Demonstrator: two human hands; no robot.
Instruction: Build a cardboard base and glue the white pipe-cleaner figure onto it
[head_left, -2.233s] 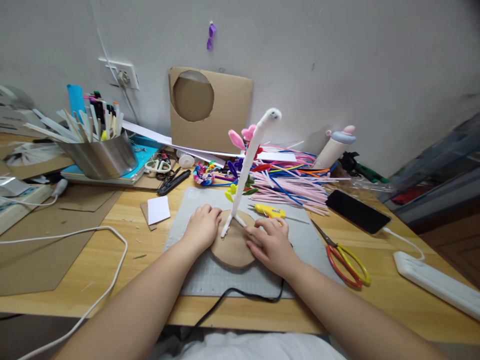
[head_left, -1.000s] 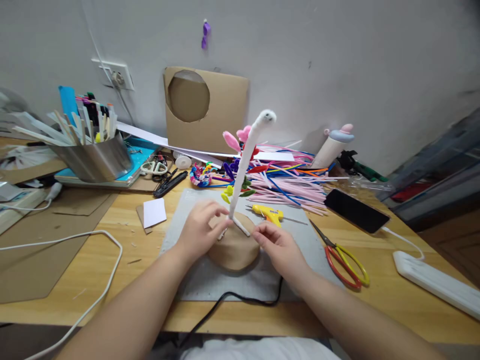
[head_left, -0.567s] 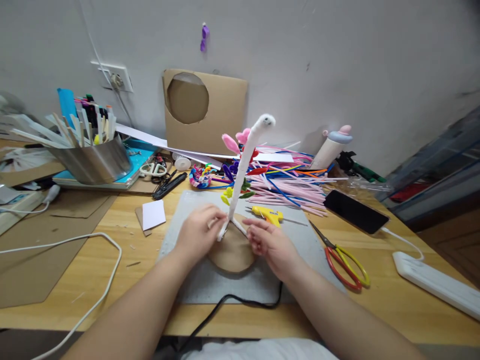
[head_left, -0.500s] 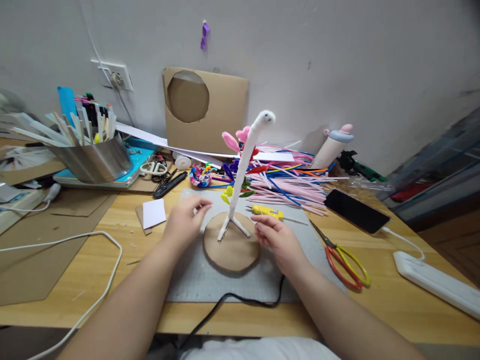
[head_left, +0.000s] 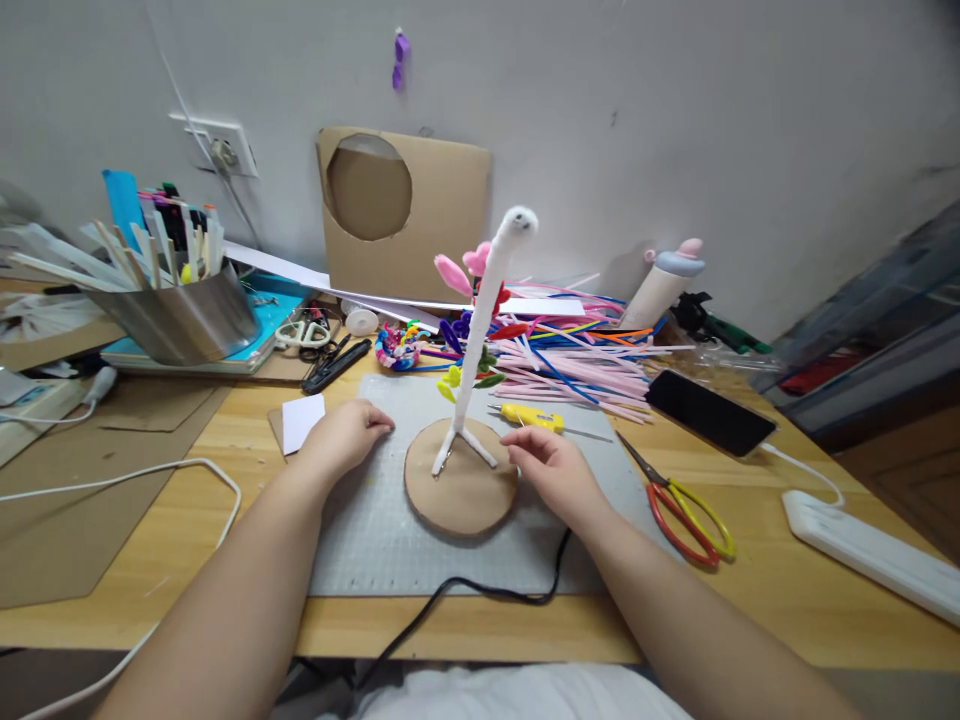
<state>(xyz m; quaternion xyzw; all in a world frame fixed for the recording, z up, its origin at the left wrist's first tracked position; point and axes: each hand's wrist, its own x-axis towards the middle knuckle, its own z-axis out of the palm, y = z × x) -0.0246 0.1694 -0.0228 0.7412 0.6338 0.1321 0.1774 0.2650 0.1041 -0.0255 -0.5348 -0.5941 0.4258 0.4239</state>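
A white fuzzy stem (head_left: 478, 330) with a curled top stands upright, its splayed feet on a round cardboard disc (head_left: 461, 505). Pink, red, purple, green and yellow fuzzy petals (head_left: 452, 274) show around and behind it. To the left of the disc, my left hand (head_left: 346, 438) rests low over the grey cutting mat (head_left: 360, 550), apart from the stem, fingers drawn together. My right hand (head_left: 556, 472) is at the disc's right edge, thumb and fingers pinched; a thin pale sliver shows by the fingertips. What either hand holds, if anything, cannot be made out.
A yellow glue gun (head_left: 532, 417) lies behind my right hand. Scissors (head_left: 690, 515) and a phone (head_left: 709, 412) are at the right. Pipe cleaners (head_left: 577, 370) are piled at the back. A metal container (head_left: 187, 320) of sticks stands left; a black cord (head_left: 480, 592) crosses the front.
My left hand has moved left and down, away from the stem, its fingers closing together. My right hand stays by the disc. The whole view has shifted slightly.
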